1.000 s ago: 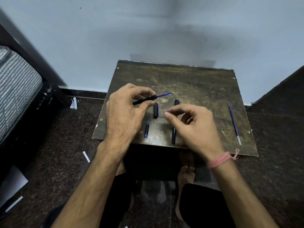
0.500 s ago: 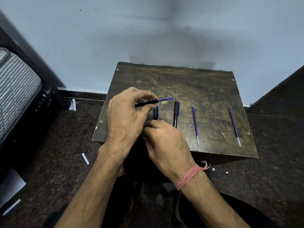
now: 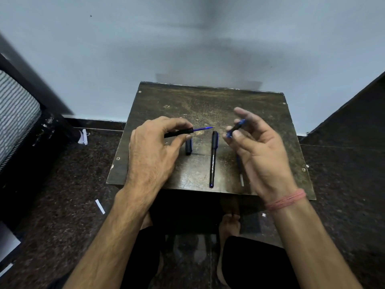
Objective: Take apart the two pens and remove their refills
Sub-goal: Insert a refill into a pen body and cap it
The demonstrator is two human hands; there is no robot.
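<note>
over a worn wooden board (image 3: 250, 105), the left hand (image 3: 152, 155) grips a black pen barrel (image 3: 178, 132) with its blue refill (image 3: 203, 129) poking out. the right hand (image 3: 260, 151) pinches a small blue-black pen piece (image 3: 236, 128) above the board. a whole black pen (image 3: 213, 161) lies at the board's middle, a loose cap (image 3: 188, 147) just left of it.

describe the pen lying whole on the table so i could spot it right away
On the small dark table against the wall, look between the two hands. The whole pen lies lengthwise, pointing at the wall. It is long, black, capped, with white lettering, unlike the stubby loose cap to its left.
</note>
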